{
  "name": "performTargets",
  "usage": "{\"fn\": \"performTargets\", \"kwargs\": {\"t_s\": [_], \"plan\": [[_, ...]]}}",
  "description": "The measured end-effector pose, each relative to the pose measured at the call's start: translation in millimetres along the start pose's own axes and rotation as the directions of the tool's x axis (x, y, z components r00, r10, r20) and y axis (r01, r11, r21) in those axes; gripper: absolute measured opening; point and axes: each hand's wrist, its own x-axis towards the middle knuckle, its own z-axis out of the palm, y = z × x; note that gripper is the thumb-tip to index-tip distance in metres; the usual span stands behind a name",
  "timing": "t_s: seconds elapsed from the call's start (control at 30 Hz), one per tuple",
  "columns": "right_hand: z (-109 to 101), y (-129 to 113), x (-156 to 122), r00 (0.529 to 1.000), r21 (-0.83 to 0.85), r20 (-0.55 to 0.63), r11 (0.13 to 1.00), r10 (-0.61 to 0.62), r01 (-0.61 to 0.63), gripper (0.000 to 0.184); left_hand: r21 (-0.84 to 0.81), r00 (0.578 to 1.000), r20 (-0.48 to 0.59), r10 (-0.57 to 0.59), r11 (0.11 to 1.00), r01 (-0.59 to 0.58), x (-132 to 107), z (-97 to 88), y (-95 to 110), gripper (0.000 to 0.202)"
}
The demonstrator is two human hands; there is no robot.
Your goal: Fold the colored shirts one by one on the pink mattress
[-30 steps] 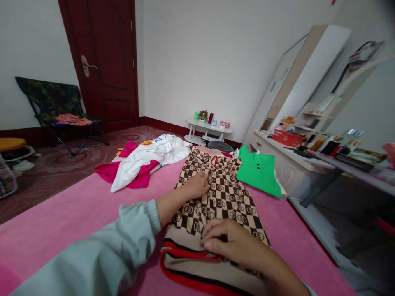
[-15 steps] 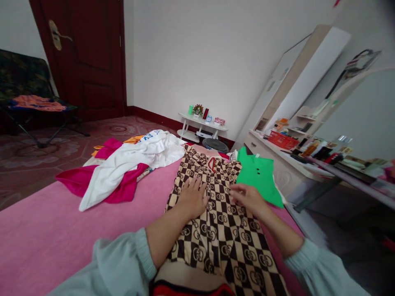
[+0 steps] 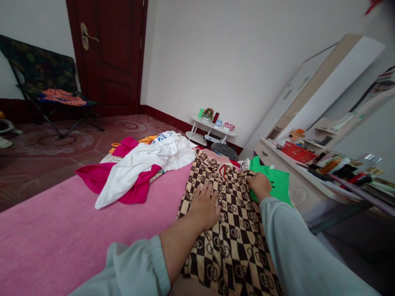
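A brown-and-beige checkered garment (image 3: 233,232), printed with round motifs, lies lengthwise in front of me. Its far end is gathered, with a red-edged V shape there; whether it is pants or a dress I cannot tell. My left hand (image 3: 205,207) rests flat on its left half, fingers spread. At the upper right edge, my right hand (image 3: 261,185) has its fingers closed on the fabric, the fingertips partly hidden. Just beyond that hand lies a green garment (image 3: 280,183) with dark dots, partly covered by my hand and sleeve.
A pink bed cover (image 3: 123,234) spreads underneath. White and magenta clothes (image 3: 142,160) are heaped at its far left. Along the right stands a dresser (image 3: 296,176) with bottles and a red basket (image 3: 298,153). A folding chair (image 3: 58,88) and a low white shelf (image 3: 212,125) stand beyond.
My right hand has moved away from me and outward to the garment's upper right edge and closed on it. My left hand stays flat on the fabric. The view has turned left.
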Motion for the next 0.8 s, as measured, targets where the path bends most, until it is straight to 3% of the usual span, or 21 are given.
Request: {"fn": "performTargets", "kwargs": {"t_s": [0.07, 0.13, 0.2, 0.27, 0.37, 0.43, 0.5, 0.67, 0.8], "plan": [[-3.6, -16.0, -1.6, 0.998, 0.007, -0.049, 0.999, 0.042, -0.042, 0.033, -0.007, 1.0, -0.012, 0.005, 1.0, -0.005, -0.1, 1.0, -0.6, 0.062], [-4.7, -41.5, -6.7, 0.997, 0.085, -0.072, 0.996, -0.003, 0.009, 0.031, -0.007, 0.999, -0.033, 0.009, 1.0, -0.009, -0.5, 0.7, -0.8, 0.061], [-4.1, -73.7, -16.2, 0.986, 0.238, -0.057, 0.957, -0.158, 0.167, 0.028, -0.003, 0.999, -0.039, 0.013, 1.0, -0.013, -1.2, -1.0, -0.8, 0.06], [-5.0, -102.8, -29.1, 0.943, 0.368, -0.026, 0.874, -0.331, 0.317, 0.028, -0.002, 0.999, -0.033, 0.019, 1.0, -0.019, -2.1, -3.8, -1.0, 0.058], [-13.5, -114.4, -52.9, 0.847, 0.515, 0.017, 0.731, -0.531, 0.448, 0.034, -0.003, 0.999, -0.038, 0.035, 0.999, -0.035, -3.6, -7.3, -2.1, 0.055], [-22.5, -91.6, -71.0, 0.776, 0.603, 0.027, 0.629, -0.63, 0.49, 0.034, -0.001, 0.997, -0.062, 0.048, 0.999, -0.048, -4.4, -8.1, -3.2, 0.053], [-31.0, -48.7, -91.6, 0.758, 0.638, 0.06, 0.609, -0.65, 0.471, 0.032, -0.001, 0.995, -0.084, 0.054, 0.998, -0.055, -5.0, -7.7, -3.9, 0.052], [-50.9, 73.3, -161.5, 0.856, 0.569, 0.255, 0.786, -0.45, 0.243, 0.043, -0.002, 0.993, -0.097, 0.06, 0.998, -0.061, -5.2, -5.3, -3.6, 0.051], [-76.2, 121.1, -225.3, 0.826, 0.477, 0.442, 0.871, -0.35, 0.113, 0.047, 0.006, 0.994, -0.091, 0.065, 0.998, -0.065, -3.6, -2.1, -4.0, 0.051]]}}
